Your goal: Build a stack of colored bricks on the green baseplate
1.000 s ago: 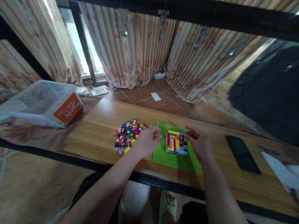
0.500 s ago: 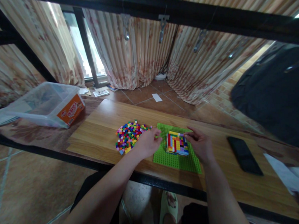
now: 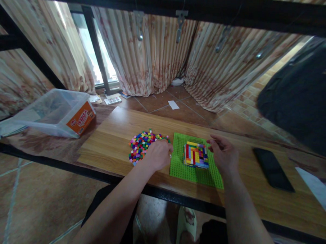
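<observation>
A layered block of colourful toy bricks (image 3: 195, 155) stands on a green studded baseplate (image 3: 178, 171). My left hand (image 3: 159, 154) is between the baseplate and a loose pile of small bricks (image 3: 142, 142), covering the pile's right side. Its fingers are curled together, and a tiny pale speck shows at the fingertips, too small to name. Just right of the brick block, over the baseplate's right edge, is my right hand (image 3: 224, 153). Its thumb and fingers are bent but apart, with nothing visible between them and no contact with the block.
A black phone (image 3: 273, 169) lies on the wooden board (image 3: 104, 139) at the right, near white paper (image 3: 313, 189). At the far left stands a clear plastic bin (image 3: 54, 112) with an orange label. A dark metal bar (image 3: 158, 3) crosses overhead, with hanging clips.
My left hand has drawn back from the brick block toward the pile, its fingers closing. My right hand has moved off the block's corner to the right. The view has shifted slightly.
</observation>
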`<state>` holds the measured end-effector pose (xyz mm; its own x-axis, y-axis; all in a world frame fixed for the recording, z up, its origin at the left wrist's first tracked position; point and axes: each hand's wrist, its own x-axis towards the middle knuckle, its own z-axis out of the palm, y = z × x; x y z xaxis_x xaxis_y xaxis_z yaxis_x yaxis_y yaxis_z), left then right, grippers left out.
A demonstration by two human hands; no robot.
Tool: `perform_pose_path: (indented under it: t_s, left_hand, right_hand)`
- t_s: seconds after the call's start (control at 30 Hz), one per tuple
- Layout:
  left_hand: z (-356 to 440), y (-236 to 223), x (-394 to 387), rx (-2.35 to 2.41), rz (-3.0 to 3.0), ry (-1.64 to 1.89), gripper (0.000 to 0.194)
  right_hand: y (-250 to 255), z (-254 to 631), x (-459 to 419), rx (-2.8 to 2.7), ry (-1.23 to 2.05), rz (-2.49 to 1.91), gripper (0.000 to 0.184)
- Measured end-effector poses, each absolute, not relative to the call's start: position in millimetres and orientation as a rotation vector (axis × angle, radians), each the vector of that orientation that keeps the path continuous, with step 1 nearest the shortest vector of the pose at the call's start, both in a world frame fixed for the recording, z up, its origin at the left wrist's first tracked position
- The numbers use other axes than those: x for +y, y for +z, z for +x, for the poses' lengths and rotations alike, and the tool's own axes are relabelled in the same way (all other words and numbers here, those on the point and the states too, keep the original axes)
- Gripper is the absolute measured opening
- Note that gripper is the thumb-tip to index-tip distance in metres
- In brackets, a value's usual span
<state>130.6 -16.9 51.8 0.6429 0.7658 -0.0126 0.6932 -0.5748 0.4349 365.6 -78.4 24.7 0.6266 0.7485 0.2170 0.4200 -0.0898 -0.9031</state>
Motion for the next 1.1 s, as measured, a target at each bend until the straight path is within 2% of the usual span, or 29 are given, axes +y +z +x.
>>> perform_pose_path:
  t_s: [0.47, 0.63, 0.9, 1.1]
  left_hand:
    - [143.2, 38.5, -21.8, 1.198, 2.585, 0.195, 0.018]
    - [143.1, 44.5, -19.3, 1.228, 2.518, 0.389, 0.018]
    - [145.9, 56.7, -22.2, 0.968, 2.253, 0.759, 0.01]
    - [147.3, 54.4, -24.4, 0.874, 2.266, 0.8, 0.014]
  right_hand:
    - [25.8, 357.6, -78.8, -0.988, 0.365, -1.696, 0.041]
    - [30.9, 345.9, -80.5, -0.995, 0.361, -1.648, 0.034]
    - [39.8, 303.9, -84.0, -1.309, 0.645, -1.531, 0.028]
    - [42.1, 296.7, -83.7, -1.379, 0.685, -1.457, 0.025]
